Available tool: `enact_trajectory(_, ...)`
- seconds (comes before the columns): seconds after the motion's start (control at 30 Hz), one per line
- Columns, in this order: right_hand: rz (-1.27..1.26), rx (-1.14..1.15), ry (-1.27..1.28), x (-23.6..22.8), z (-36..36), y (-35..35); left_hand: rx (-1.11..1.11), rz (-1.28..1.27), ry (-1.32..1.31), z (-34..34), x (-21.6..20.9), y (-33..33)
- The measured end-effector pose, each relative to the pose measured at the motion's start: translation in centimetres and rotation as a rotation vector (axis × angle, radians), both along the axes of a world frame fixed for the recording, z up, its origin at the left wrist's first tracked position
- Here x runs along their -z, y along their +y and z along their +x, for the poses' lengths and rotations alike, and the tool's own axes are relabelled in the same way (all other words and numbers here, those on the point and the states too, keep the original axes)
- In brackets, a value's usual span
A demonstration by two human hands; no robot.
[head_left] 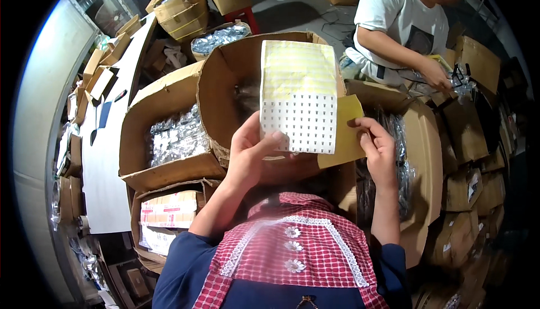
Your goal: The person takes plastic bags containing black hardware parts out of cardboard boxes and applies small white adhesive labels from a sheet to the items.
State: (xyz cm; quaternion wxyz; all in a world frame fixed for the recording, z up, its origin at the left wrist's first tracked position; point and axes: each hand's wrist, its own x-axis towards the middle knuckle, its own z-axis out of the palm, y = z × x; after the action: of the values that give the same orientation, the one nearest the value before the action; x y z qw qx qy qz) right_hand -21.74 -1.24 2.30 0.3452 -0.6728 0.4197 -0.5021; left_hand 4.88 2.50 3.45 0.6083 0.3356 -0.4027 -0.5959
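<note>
My left hand [248,150] is closed on the lower left edge of a sticker sheet [298,123], its thumb lying on the front. The sheet's lower half is white with rows of small dark marks; its upper half is pale yellow with faint stripes. Behind its lower right corner a plain mustard-yellow sheet [350,126] sticks out. My right hand [378,150] pinches that yellow sheet at its right edge between thumb and fingers. Whether the two sheets are joined is hidden. Both are held up above open cardboard boxes.
Plastic-wrapped goods fill a carton [177,137] at left and another carton [424,168] at right. A tall box [225,56] stands behind the sheets. At far left runs a white table [107,168]. A co-worker [388,22] at back right handles a clear plastic-wrapped item [462,82].
</note>
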Motion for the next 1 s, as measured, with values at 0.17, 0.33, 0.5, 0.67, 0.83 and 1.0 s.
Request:
enact_trajectory(0.17, 0.262, -0.219, -0.214, -2.1, 0.0, 0.7, -0.089, 0.046, 0.006, -0.3, -0.8, 0.4)
enact_trajectory(0.33, 0.068, -0.069, 0.007, -1.5, 0.1, 0.9, -0.108, 0.053, 0.015, 0.0, -0.4, 0.4)
enact_trajectory(0.5, -0.035, -0.058, 0.09, -2.1, 0.7, 1.5, -0.098, 0.052, 0.044, 0.3, 0.3, 0.5)
enact_trajectory(0.67, -0.081, -0.098, 0.048, -1.7, 0.6, 1.4, -0.101, 0.05, 0.058, 0.2, 0.4, 0.6)
enact_trajectory(0.83, 0.091, -0.258, -0.026, -1.7, 0.9, 1.5, -0.076, 0.084, 0.085, -0.8, 0.6, 0.6)
enact_trajectory(1.0, 0.196, -0.246, 0.035, -1.6, 1.3, 1.0, -0.035, 0.115, 0.112, -1.4, 1.5, 0.7)
